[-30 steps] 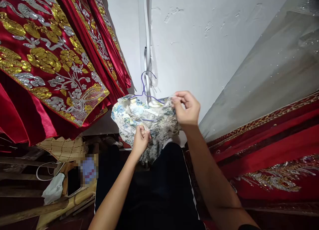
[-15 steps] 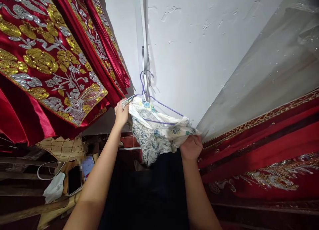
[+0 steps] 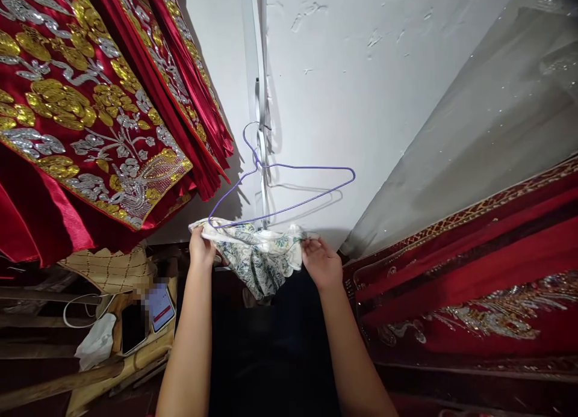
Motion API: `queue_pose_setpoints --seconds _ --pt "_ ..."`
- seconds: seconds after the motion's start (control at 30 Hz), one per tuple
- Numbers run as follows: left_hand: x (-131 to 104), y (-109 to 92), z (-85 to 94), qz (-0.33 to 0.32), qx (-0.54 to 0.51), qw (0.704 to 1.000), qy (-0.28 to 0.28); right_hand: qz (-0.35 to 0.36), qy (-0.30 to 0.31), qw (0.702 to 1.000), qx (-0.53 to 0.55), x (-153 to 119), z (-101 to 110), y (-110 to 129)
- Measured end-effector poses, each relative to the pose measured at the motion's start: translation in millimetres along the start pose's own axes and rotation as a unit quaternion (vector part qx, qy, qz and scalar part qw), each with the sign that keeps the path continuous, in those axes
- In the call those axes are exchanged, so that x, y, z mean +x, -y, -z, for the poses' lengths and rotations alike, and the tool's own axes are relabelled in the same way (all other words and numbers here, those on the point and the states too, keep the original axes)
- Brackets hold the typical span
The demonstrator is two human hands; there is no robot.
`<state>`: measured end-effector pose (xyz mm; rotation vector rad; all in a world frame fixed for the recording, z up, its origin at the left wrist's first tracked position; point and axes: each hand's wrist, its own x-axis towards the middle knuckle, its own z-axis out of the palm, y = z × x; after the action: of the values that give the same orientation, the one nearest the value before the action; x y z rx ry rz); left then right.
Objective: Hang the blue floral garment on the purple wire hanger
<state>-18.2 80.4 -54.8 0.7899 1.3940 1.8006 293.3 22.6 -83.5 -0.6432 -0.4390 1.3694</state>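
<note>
A purple wire hanger (image 3: 311,167) hangs, tilted, from a hook on a metal strip (image 3: 261,62) against the white wall. Its lower left corner still touches the white floral garment (image 3: 257,254), while its right arm is bare. My left hand (image 3: 202,248) grips the garment's left edge beside that corner. On the other side, my right hand (image 3: 321,260) pinches the garment's right edge, apart from the hanger. The cloth sags between both hands, below the hanger's bottom bar.
Red garments with gold and silver embroidery (image 3: 121,140) hang at the left. Red cloth under clear plastic (image 3: 451,152) fills the right. A lit phone (image 3: 160,305), a dark phone (image 3: 134,328) and a crumpled tissue (image 3: 97,340) lie on a wooden chair at lower left.
The garment's right side has come off the hanger and moved down and left with my right hand. My left hand has moved down and slightly left. The hanger has tilted, its right end higher.
</note>
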Motion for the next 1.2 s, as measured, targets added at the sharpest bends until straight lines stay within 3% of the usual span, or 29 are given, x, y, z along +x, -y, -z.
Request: queue_pose_setpoints --seconds 0.1,0.17,0.3,0.37,0.4,0.47,0.53,0.63,0.73,0.8,0.83,0.87,0.93,1.03,1.1,1.2 --pt "-37 15 11.5 0.036 -0.052 0.998 0.007 -0.031 0.003 0.998 -0.059 -8 -25 -5" --pt "-69 19 8.9 0.056 -0.092 0.993 0.038 -0.044 0.029 0.987 -0.150 -15 -41 -13" --pt "-128 2 -12.5 0.076 -0.149 0.969 0.180 -0.165 0.152 0.932 -0.284 -32 -65 -28" --pt "-148 -20 -19.9 0.002 -0.059 0.959 0.278 -0.190 0.161 0.929 -0.274 -38 -73 -29" --pt "-155 -33 -21.1 -0.052 0.008 0.940 0.336 -0.185 0.157 0.937 -0.252 -41 -77 -26" --pt "-162 -55 -19.4 -0.157 0.115 0.898 0.395 -0.173 0.167 0.949 -0.204 -44 -86 -16" --pt "-160 -70 -15.1 -0.218 0.157 0.884 0.383 -0.183 0.195 0.945 -0.187 -45 -96 -4" --pt "-146 -75 -9.8 -0.202 0.129 0.902 0.358 -0.240 0.237 0.908 -0.250 -47 -114 15" --pt "-130 -65 -5.3 -0.123 0.108 0.879 0.448 -0.288 0.364 0.811 -0.357 -47 -130 41" --pt "-120 -54 0.2 -0.100 0.145 0.848 0.501 -0.247 0.443 0.744 -0.434 -44 -138 64" --pt "-115 -50 4.1 -0.099 0.177 0.834 0.513 -0.199 0.445 0.733 -0.474 -41 -141 76" --pt "-109 -47 9.0 -0.100 0.214 0.822 0.519 -0.138 0.418 0.739 -0.510 -37 -143 88" --pt "-95 -45 21.1 -0.106 0.292 0.800 0.513 0.005 0.308 0.782 -0.542 -27 -147 106" --pt "-69 -52 41.5 -0.136 0.411 0.776 0.459 0.173 0.170 0.841 -0.484 -5 -150 105" --pt "-52 -60 54.0 -0.158 0.487 0.749 0.420 0.213 0.152 0.854 -0.450 12 -147 84" --pt "-32 -67 68.4 -0.169 0.555 0.724 0.373 0.192 0.170 0.834 -0.488 38 -134 43"
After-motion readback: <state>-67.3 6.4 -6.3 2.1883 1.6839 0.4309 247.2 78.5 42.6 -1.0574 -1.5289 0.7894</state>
